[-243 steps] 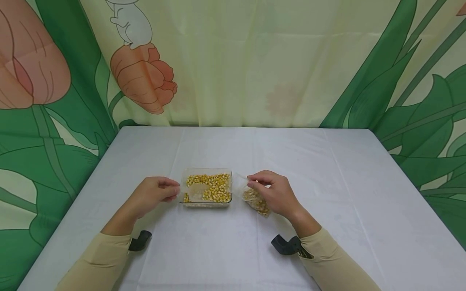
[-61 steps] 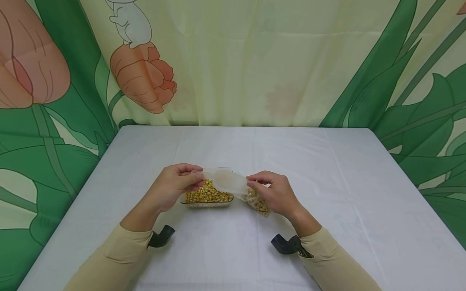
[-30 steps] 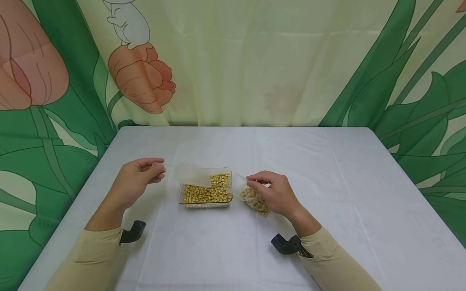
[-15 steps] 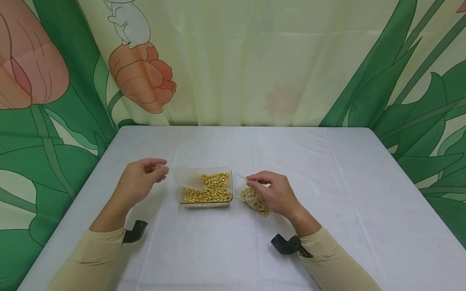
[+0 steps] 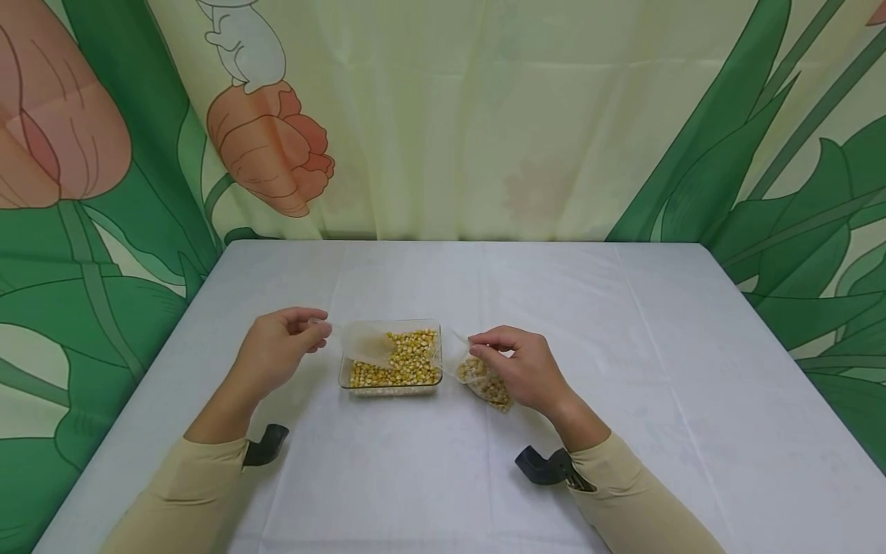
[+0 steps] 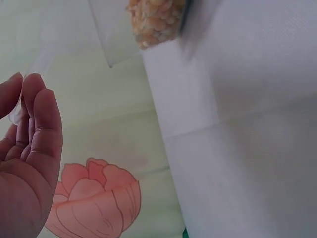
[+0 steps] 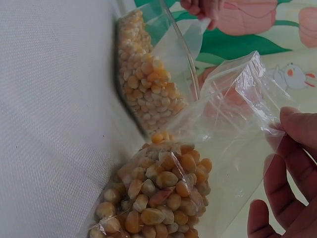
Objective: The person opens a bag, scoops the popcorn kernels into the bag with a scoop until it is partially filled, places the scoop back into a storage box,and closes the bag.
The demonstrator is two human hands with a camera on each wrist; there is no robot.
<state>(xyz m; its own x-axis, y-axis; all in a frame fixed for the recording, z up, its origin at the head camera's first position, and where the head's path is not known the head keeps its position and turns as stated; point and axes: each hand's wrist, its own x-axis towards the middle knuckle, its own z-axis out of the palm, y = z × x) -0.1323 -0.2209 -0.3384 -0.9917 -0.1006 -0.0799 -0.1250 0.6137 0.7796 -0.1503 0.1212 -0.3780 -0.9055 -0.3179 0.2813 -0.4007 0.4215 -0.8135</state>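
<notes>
My left hand (image 5: 273, 350) pinches the thin handle of a translucent plastic scoop (image 5: 367, 344), just left of a clear rectangular container (image 5: 392, 391). The scoop's wide end lies over the container's left part, at the yellow corn kernels (image 5: 415, 358) inside. To the right of the container, my right hand (image 5: 519, 365) pinches the upper edge of a clear plastic bag (image 5: 487, 385) between thumb and fingers. Corn kernels (image 7: 163, 198) fill the bag's bottom, which rests on the table in the right wrist view. In the left wrist view, the handle (image 6: 17, 111) shows between thumb and fingers.
A white cloth covers the table (image 5: 588, 308). Behind it hangs a curtain (image 5: 471, 138) printed with flowers, leaves and a white animal. Black wrist-worn pieces (image 5: 266, 445) stick out from both beige sleeves (image 5: 183, 488).
Two seconds ago the scoop was at the bag's mouth; my left hand then carried it left to the container. Since half a second ago it has moved slightly right and lower. My right hand stays put.
</notes>
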